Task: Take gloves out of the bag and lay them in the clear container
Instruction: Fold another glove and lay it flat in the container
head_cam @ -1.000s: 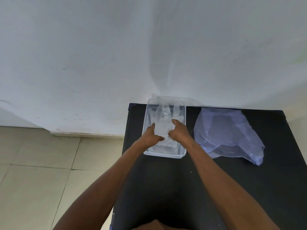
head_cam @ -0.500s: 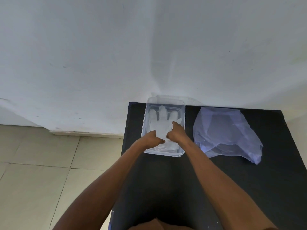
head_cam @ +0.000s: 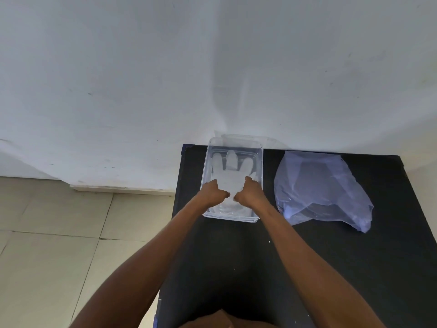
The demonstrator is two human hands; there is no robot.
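Glove [head_cam: 230, 177], whitish, lies flat inside the clear container [head_cam: 259, 162], its finger ends toward the wall. Container stands at the bench [head_cam: 331, 256] far left corner. Left hand [head_cam: 212, 194] and right hand [head_cam: 251, 194] rest on the glove's palm area, fingers curled and pinching the glove material. Bag [head_cam: 319, 185] lies crumpled near the far edge, right of the container, apart from it.

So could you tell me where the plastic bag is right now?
In the head view, the plastic bag lies on the black table, right of the clear container.
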